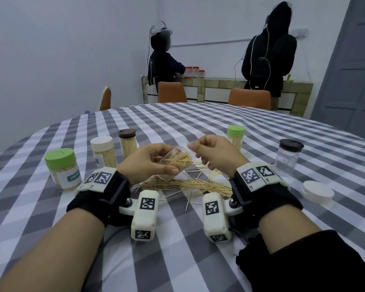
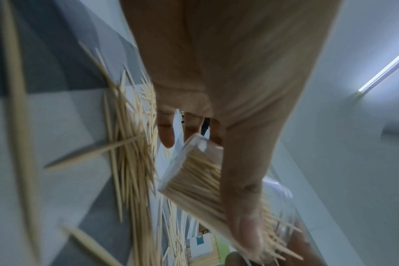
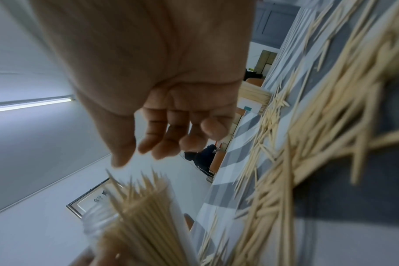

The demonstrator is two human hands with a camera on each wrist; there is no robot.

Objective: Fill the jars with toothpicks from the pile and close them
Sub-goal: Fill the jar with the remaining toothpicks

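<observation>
Left hand holds a tilted open jar of toothpicks above the pile; right hand hovers beside it.

Head view: the left hand [image 1: 154, 163] grips the clear jar [image 1: 173, 160], mouth toward the right hand [image 1: 215, 154], above the toothpick pile [image 1: 190, 184] on the checked worktop [image 1: 177, 123]; five capped jars stand around, and a white lid [image 1: 318, 191] lies at right.
Left wrist view: fingers [image 2: 244, 207] curl round the jar [image 2: 194, 180].
Right wrist view: fingers [image 3: 162, 136] hang loosely bent, holding nothing, just above the toothpick tips [image 3: 139, 187].

Clear plastic jar [image 1: 176, 159], wooden toothpicks [image 1: 190, 184]
</observation>
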